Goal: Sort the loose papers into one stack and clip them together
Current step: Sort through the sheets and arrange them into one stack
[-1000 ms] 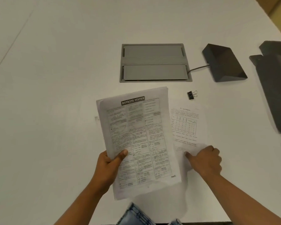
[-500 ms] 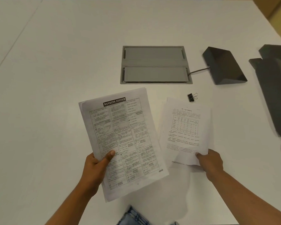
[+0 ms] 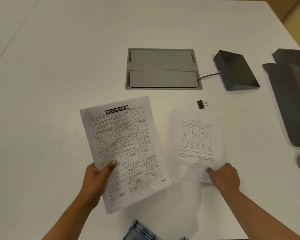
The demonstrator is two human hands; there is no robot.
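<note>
Papers in two lots, not one stack. Left hand [image 3: 98,177] grips the banking sheets [image 3: 124,149], lifted over the desk [image 3: 59,66]. Right hand [image 3: 222,177] pinches the table sheets [image 3: 194,146] by a lower corner. Clip [image 3: 201,104] lies unused, just beyond them. Merging and clipping remain.

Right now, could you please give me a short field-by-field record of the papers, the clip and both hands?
left hand: grips the Banking System sheets at their lower left edge, thumb on top
right hand: pinches the table-print sheets at their lower right corner
stacks: two, side by side, not merged
binder clip: loose on the white table, just beyond the right-hand sheets, touching nothing
clipping: not yet done
</note>
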